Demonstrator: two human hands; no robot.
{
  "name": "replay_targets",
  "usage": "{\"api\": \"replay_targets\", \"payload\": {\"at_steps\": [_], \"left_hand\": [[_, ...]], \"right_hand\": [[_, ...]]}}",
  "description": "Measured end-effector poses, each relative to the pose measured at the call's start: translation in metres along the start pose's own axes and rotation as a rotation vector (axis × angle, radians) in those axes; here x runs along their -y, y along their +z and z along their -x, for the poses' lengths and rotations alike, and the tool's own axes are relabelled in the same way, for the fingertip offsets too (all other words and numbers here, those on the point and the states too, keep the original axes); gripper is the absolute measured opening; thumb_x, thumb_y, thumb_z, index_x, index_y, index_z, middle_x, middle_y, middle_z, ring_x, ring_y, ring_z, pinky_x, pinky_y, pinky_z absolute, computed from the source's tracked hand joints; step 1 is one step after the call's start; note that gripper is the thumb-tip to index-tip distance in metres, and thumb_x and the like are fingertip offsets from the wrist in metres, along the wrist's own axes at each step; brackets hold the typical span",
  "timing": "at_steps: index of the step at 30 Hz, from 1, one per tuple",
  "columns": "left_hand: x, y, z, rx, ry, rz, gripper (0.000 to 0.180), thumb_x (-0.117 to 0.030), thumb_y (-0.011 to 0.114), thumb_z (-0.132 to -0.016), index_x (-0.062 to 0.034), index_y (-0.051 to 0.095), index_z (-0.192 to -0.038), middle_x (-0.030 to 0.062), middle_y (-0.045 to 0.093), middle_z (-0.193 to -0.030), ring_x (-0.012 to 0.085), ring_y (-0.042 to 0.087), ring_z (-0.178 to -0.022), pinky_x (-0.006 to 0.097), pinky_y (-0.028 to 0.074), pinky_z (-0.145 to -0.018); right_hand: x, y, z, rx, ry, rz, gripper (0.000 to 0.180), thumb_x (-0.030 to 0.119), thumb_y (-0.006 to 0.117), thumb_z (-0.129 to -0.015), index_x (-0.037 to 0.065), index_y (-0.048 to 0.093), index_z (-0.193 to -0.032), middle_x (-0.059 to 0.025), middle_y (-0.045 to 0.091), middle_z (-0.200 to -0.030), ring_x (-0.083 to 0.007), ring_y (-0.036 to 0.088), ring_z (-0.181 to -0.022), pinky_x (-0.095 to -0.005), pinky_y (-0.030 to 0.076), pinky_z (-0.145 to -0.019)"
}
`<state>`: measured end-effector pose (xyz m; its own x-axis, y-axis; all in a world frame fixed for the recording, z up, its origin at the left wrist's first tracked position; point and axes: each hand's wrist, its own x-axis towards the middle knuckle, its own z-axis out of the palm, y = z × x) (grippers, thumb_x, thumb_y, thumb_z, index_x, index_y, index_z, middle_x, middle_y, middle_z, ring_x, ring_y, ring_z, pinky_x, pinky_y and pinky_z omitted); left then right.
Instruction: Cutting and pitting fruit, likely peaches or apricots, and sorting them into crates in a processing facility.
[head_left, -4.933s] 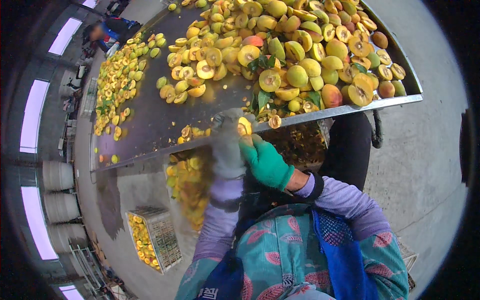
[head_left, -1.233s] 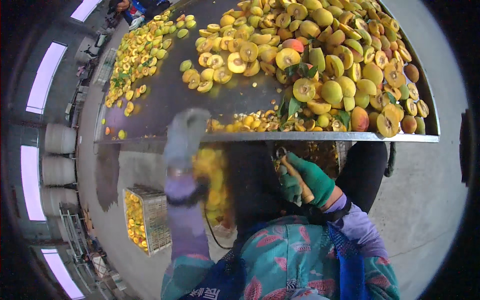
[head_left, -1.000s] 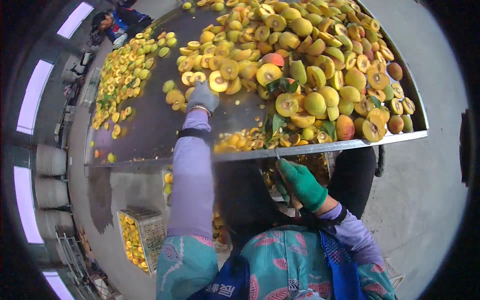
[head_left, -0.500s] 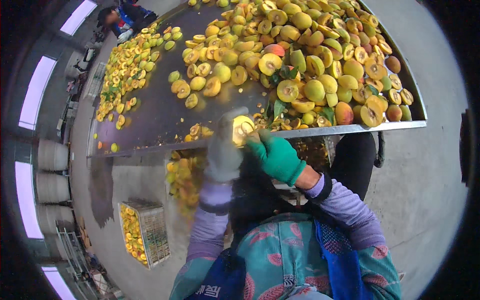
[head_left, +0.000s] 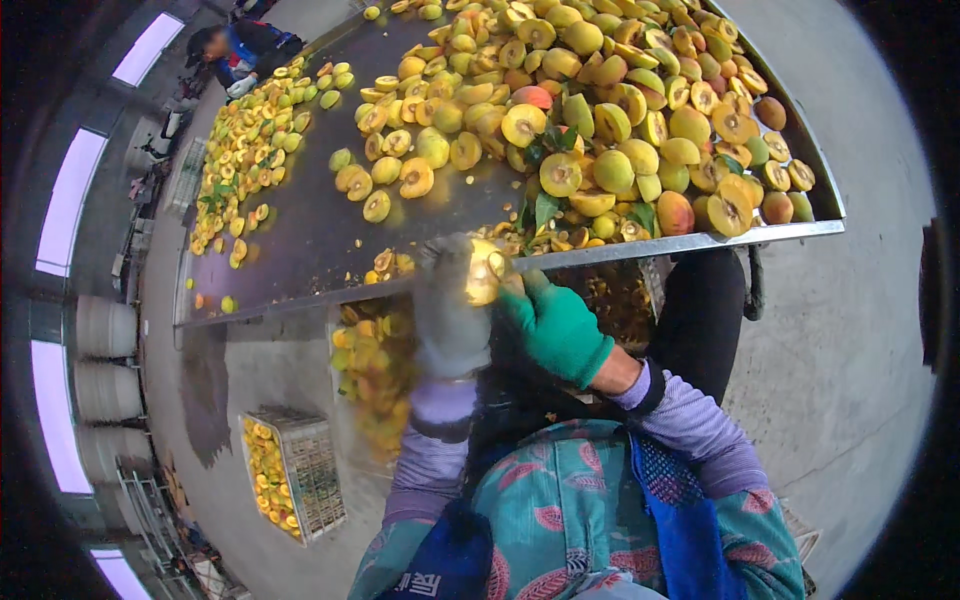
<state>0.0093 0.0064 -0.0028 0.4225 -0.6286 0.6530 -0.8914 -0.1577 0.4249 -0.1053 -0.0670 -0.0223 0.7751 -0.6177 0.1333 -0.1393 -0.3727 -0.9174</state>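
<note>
Bright even daylight, glowing windows at left, motion-blurred left hand (head_left: 452, 310), fisheye-bent dark rim.

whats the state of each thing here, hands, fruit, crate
left hand: grey glove, holding a fruit half
right hand: green glove, at the same fruit half
fruit half: cut, flesh showing
fruit pile: whole and halved, mixed
crate: on the floor, part filled
</note>
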Motion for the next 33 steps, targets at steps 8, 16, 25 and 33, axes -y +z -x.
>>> {"api": "replay_targets", "payload": {"at_steps": [8,16,25,33], "left_hand": [[-0.022,0.005,-0.012,-0.072,-0.671,0.523,0.021,-0.022,0.056,-0.088,-0.0018,0.053,-0.089,0.0066,0.05,-0.085,0.0173,0.051,-0.08,0.032,0.044,-0.07],[-0.033,0.02,-0.004,-0.185,-0.829,0.616,0.021,-0.026,0.05,-0.092,-0.0054,0.048,-0.088,0.0032,0.049,-0.083,0.0118,0.046,-0.075,0.028,0.041,-0.071],[0.0,0.012,0.021,0.282,-0.471,0.718,0.034,-0.023,0.048,-0.088,-0.0049,0.049,-0.117,0.0116,0.052,-0.115,0.0253,0.051,-0.107,0.036,0.038,-0.097],[0.028,0.082,0.04,0.064,-0.48,1.991,0.025,-0.017,0.042,-0.091,-0.0023,0.052,-0.108,0.0156,0.055,-0.11,0.0257,0.054,-0.102,0.033,0.042,-0.092]], "right_hand": [[0.011,0.0,0.008,0.013,0.036,0.014,0.034,0.036,0.043,-0.092,0.002,0.048,-0.088,-0.0245,0.056,-0.062,-0.044,0.056,-0.059,-0.0524,0.042,-0.051],[0.0,0.01,0.001,0.064,-0.147,-0.017,0.036,0.031,0.038,-0.094,-0.003,0.049,-0.092,-0.0279,0.056,-0.078,-0.0427,0.056,-0.071,-0.0504,0.043,-0.059],[-0.035,0.012,0.008,0.239,-0.089,-0.406,0.031,0.034,0.047,-0.092,0.003,0.052,-0.093,-0.006,0.052,-0.063,-0.0205,0.053,-0.055,-0.0317,0.038,-0.046],[-0.012,0.011,0.017,0.301,0.621,-0.959,0.036,0.046,0.036,-0.094,0.015,0.053,-0.09,0.0053,0.039,-0.053,-0.0066,0.035,-0.038,-0.0219,0.028,-0.036]]}}
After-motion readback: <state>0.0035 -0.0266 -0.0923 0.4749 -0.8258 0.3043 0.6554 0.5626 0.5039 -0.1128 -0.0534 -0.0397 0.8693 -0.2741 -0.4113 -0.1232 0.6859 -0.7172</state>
